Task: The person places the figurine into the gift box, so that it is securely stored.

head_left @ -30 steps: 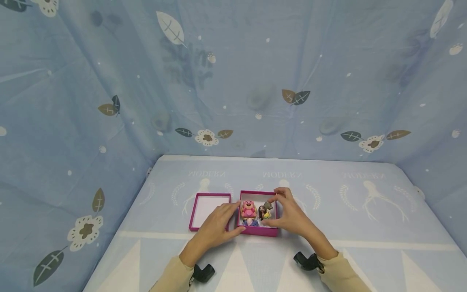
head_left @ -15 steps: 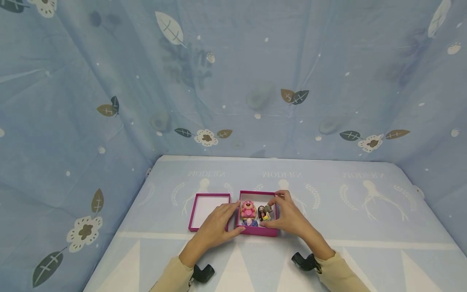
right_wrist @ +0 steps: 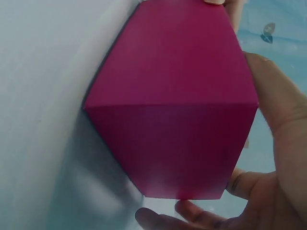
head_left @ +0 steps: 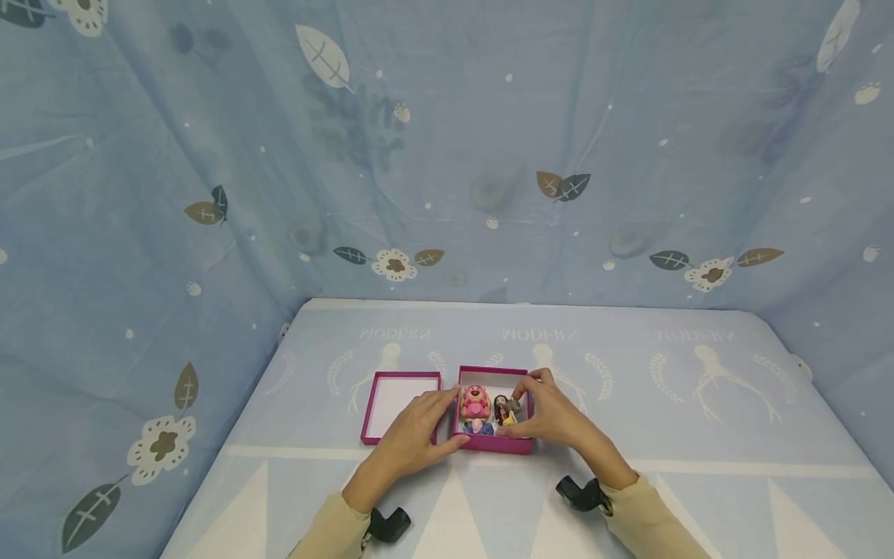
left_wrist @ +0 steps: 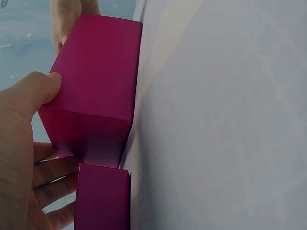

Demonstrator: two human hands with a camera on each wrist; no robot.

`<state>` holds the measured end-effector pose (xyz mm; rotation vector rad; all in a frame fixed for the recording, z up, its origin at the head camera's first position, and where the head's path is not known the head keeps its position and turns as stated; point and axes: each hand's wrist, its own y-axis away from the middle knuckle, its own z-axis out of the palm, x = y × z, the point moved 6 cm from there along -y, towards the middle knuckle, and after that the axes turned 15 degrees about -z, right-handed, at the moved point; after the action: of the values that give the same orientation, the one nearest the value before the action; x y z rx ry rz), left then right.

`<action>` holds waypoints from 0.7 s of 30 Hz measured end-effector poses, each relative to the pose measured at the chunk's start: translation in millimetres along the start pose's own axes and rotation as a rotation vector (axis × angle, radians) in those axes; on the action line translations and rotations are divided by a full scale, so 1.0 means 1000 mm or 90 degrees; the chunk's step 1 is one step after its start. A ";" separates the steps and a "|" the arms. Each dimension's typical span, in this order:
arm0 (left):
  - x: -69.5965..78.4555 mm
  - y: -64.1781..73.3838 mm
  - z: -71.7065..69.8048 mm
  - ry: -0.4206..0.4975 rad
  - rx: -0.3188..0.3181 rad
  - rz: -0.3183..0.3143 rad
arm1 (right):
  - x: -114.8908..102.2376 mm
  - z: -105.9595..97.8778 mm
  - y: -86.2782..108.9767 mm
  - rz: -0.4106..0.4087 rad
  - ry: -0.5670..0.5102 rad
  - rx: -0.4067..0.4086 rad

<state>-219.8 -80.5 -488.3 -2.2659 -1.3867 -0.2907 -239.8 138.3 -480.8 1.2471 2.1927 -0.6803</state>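
Inside an open magenta box (head_left: 496,443) on the counter (head_left: 698,435), the right hand (head_left: 556,417) curves its thumb and index finger around a small dark-haired figurine (head_left: 500,409), a grey shape (head_left: 515,405) beside it. To their left sits a pink bear (head_left: 476,405), a bluish piece (head_left: 478,427) in front. The left hand (head_left: 414,435) grips the box's left side, near a white-lined lid (head_left: 398,400).
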 end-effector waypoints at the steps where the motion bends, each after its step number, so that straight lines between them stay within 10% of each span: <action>1: 0.000 0.000 0.000 0.001 -0.001 -0.001 | 0.000 0.000 -0.001 -0.003 -0.001 -0.003; 21: -0.003 -0.001 0.004 -0.002 -0.030 -0.025 | 0.005 -0.012 -0.012 -0.160 -0.083 -0.141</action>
<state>-222.1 -80.3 -492.5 -2.2796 -1.4410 -0.3359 -254.4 143.7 -473.5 0.8040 2.2643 -0.5768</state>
